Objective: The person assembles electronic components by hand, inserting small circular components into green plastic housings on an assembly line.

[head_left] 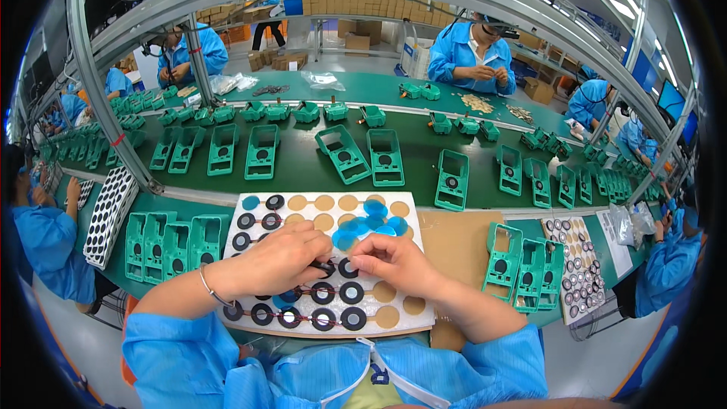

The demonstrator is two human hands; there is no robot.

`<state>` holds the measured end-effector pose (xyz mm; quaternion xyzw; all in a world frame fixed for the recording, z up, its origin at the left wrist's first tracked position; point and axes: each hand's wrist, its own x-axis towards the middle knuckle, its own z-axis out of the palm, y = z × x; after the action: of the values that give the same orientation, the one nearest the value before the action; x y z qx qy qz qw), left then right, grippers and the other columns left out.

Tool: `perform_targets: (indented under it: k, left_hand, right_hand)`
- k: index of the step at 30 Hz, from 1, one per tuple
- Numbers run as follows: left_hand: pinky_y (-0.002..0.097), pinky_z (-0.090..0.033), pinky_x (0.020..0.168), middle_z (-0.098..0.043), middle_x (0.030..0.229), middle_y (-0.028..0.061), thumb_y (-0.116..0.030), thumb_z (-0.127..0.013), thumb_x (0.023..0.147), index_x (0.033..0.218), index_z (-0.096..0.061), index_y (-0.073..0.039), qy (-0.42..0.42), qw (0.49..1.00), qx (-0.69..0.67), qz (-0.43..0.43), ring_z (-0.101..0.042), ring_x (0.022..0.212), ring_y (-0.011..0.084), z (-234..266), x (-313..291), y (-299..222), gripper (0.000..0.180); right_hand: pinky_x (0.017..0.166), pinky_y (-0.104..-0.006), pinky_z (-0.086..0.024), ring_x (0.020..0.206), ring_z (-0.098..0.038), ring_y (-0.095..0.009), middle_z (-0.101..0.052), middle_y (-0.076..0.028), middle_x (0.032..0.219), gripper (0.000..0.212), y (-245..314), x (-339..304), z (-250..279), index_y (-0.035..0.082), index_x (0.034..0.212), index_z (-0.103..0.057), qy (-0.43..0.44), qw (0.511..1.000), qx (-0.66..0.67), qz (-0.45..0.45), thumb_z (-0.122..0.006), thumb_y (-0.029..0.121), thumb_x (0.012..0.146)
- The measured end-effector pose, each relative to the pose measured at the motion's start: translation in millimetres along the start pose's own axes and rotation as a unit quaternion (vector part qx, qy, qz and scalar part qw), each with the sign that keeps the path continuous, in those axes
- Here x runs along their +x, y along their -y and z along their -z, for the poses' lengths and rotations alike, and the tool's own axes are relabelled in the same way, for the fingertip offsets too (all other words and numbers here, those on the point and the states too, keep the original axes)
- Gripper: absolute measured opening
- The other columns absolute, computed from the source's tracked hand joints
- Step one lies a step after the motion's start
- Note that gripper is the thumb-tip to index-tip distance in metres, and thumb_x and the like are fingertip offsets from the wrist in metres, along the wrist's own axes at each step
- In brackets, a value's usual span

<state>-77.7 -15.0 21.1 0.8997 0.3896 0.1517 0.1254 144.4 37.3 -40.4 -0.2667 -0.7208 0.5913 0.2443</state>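
In front of me lies a white foam tray (413,323) with rows of round pockets. Many pockets hold black round speakers (322,293) with red wires; others show bare brown bottoms. Thin blue discs (373,221) lie overlapping on the tray's upper right part. My left hand (284,256) is closed over the tray's middle, its fingertips on a black round speaker (322,266) that they partly cover. Just to its right, my right hand (395,259) is pinched beside another speaker in its pocket. Whatever lies between its fingertips is too small or hidden to name.
Green plastic housings stand left (206,238) and right (502,261) of the tray; more line the dark green belt (295,174) beyond. Brown cardboard (454,238) lies under the tray's right side. A metal frame (106,83) arches overhead. Co-workers in blue sit around.
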Motion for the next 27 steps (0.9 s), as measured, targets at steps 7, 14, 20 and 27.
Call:
perform_targets:
  k: [7,14,20,27]
  left_hand:
    - [0.0337,-0.042,0.066,-0.054,0.089,0.0079,-0.014,-0.062,0.06,0.081,-0.054,-0.006,-0.229,0.92,0.171,-0.267,-0.052,0.079,0.0223,0.4,22.6,-19.6,0.024]
    - [0.0366,-0.043,0.069,-0.052,0.102,0.0127,-0.01,-0.064,0.061,0.084,-0.055,-0.003,-0.353,0.882,0.273,-0.151,-0.052,0.083,0.0254,-4.0,35.2,-21.8,0.025]
    - [0.0233,-0.046,0.063,-0.061,0.083,0.0079,-0.019,-0.064,0.083,0.1,-0.058,0.001,-0.094,0.955,-0.254,0.124,-0.056,0.067,0.011,-12.1,38.8,-17.4,0.027]
    - [0.0219,-0.046,0.064,-0.063,0.086,0.0056,-0.013,-0.058,0.087,0.102,-0.058,0.001,-0.039,0.819,-0.544,0.18,-0.054,0.07,0.0084,-25.9,49.1,-6.4,0.02]
  right_hand:
    - [0.073,-0.0295,-0.053,0.089,-0.062,-0.019,-0.06,-0.014,0.099,0.02,21.5,-5.1,4.7,0.003,0.101,-0.046,0.21,0.884,0.416,-0.03,-0.054,0.018,0.09]
    - [0.066,-0.0271,-0.053,0.078,-0.063,-0.018,-0.062,-0.015,0.092,0.015,22.4,-19.9,8.8,0.002,0.096,-0.047,-0.066,0.976,0.196,0.069,-0.057,0.006,0.086]
    - [0.067,-0.0312,-0.052,0.08,-0.063,-0.024,-0.061,-0.017,0.103,0.021,12.5,-15.4,1.6,0.0,0.092,-0.048,-0.29,0.877,-0.231,0.304,-0.061,-0.003,0.077]
    - [0.069,-0.0349,-0.051,0.083,-0.058,-0.03,-0.054,-0.019,0.113,0.031,9.6,-17.3,9.3,-0.001,0.103,-0.055,-0.249,0.789,-0.416,0.377,-0.062,-0.001,0.073]
